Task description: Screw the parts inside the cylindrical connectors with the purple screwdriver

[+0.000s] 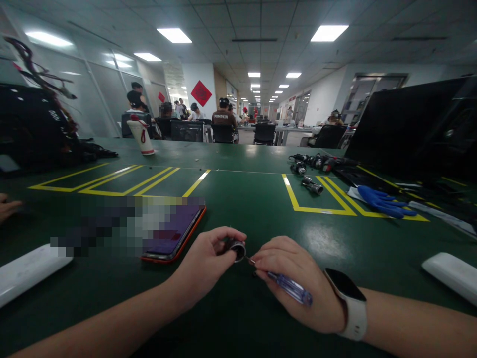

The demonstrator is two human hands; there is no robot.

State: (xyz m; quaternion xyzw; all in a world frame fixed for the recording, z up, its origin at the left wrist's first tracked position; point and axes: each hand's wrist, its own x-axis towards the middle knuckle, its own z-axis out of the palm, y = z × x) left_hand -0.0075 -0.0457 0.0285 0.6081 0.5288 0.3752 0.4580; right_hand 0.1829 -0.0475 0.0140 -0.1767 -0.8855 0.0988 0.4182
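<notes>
Between the thumb and fingers of my left hand (206,263) is a small round metal connector (238,250), its open end facing right. My right hand (294,278) is closed on a screwdriver (294,289) with a clear bluish handle. The thin shaft points left, and its tip is at the connector's rim; whether it touches is too small to tell. A small dark piece (255,274) is below the shaft, beside my right fingers. A light-strapped watch is on my right wrist.
A phone in a red case (175,238) lies to the left. Farther right are metal connectors (312,186), a blue glove (383,200) and a large black screen (410,119). White objects lie at both sides. A paper cup (141,136) stands at the back. Another person's hand (7,206) shows far left.
</notes>
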